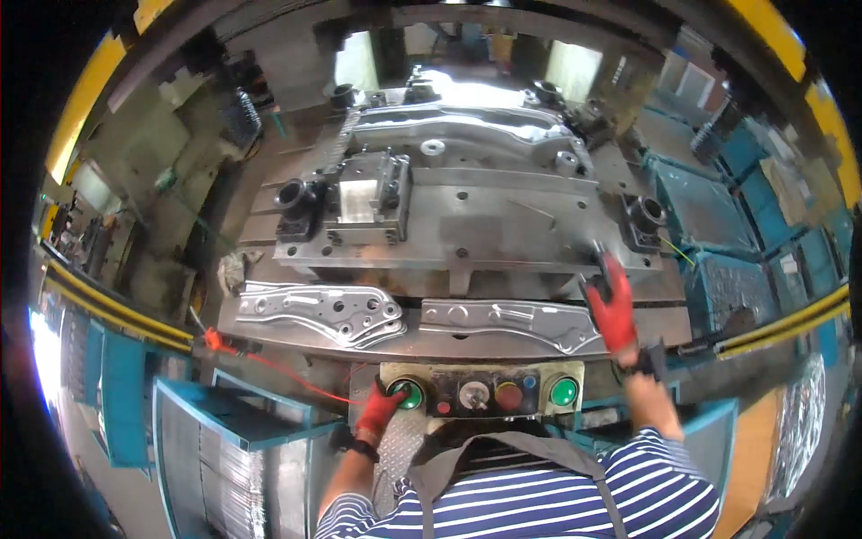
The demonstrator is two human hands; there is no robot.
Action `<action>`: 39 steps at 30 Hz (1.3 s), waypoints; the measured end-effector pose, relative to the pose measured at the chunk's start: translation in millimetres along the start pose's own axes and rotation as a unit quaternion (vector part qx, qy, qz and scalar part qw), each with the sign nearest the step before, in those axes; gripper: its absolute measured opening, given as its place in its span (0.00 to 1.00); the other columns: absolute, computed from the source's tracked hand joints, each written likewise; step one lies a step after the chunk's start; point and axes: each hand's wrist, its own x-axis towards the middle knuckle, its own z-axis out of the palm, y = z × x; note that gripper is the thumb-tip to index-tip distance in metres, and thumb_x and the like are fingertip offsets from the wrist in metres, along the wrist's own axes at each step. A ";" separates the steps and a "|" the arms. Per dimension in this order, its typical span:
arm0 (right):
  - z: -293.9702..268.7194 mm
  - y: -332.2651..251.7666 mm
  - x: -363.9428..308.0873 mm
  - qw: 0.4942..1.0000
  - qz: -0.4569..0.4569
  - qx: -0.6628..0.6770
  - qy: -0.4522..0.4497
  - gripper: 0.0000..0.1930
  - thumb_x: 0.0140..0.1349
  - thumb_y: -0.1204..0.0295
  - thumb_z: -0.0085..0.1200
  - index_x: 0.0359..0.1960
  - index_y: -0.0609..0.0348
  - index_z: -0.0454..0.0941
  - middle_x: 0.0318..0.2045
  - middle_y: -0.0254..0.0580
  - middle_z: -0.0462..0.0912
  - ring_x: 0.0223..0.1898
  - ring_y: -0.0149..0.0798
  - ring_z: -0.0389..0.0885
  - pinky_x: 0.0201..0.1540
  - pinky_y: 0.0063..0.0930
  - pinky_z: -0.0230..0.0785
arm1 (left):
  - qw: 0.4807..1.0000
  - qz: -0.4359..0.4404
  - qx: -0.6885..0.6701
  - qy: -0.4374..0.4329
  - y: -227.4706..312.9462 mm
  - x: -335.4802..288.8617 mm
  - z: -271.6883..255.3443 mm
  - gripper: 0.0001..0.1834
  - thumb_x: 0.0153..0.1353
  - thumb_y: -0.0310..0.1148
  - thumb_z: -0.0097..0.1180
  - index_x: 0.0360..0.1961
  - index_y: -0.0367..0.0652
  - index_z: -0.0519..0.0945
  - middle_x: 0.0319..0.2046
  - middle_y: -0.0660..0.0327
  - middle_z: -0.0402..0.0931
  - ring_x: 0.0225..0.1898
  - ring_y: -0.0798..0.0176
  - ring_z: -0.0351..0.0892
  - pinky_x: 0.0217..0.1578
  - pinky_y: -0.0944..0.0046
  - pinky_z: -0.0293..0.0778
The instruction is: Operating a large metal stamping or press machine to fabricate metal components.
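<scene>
Left grip, red-gloved, pressed flat on the left green button of the control box at lower centre, fingers loosely curled and holding nothing. Right grip, also red-gloved, was raised at centre right over the press bed, just right of the stamped metal panel; its closure couldn't be made out.

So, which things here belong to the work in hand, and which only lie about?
In use:
- left hand on left green button
- right hand by the die plate
- pressed metal part

Lying about:
- rag
- blue bins
</scene>
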 end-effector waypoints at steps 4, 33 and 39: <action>15.1 70.8 -190.6 0.952 0.280 0.048 0.113 0.29 0.58 0.67 0.59 0.60 0.66 0.68 0.60 0.58 0.71 0.62 0.53 0.68 0.63 0.41 0.61 | 1.000 0.017 0.020 -0.009 -13.8 -5.7 -19.1 0.39 0.46 0.20 0.67 0.60 0.40 0.64 0.53 0.58 0.73 0.54 0.60 0.73 0.56 0.61 0.70; 83.6 126.4 -294.5 0.906 0.420 -0.020 -0.046 0.45 0.49 0.54 0.68 0.61 0.72 0.59 0.56 0.67 0.70 0.59 0.59 0.70 0.58 0.44 0.66 | 0.990 0.060 0.125 0.027 -45.8 17.4 -20.4 0.44 0.47 0.23 0.68 0.64 0.32 0.57 0.57 0.50 0.69 0.57 0.55 0.71 0.58 0.60 0.66; 71.0 101.1 -277.0 0.907 0.418 -0.009 -0.046 0.40 0.50 0.55 0.67 0.57 0.72 0.63 0.52 0.64 0.74 0.55 0.60 0.72 0.55 0.46 0.68 | 0.996 0.030 0.080 0.009 -17.2 5.0 -5.4 0.46 0.47 0.24 0.69 0.65 0.35 0.55 0.59 0.52 0.67 0.60 0.55 0.67 0.61 0.58 0.64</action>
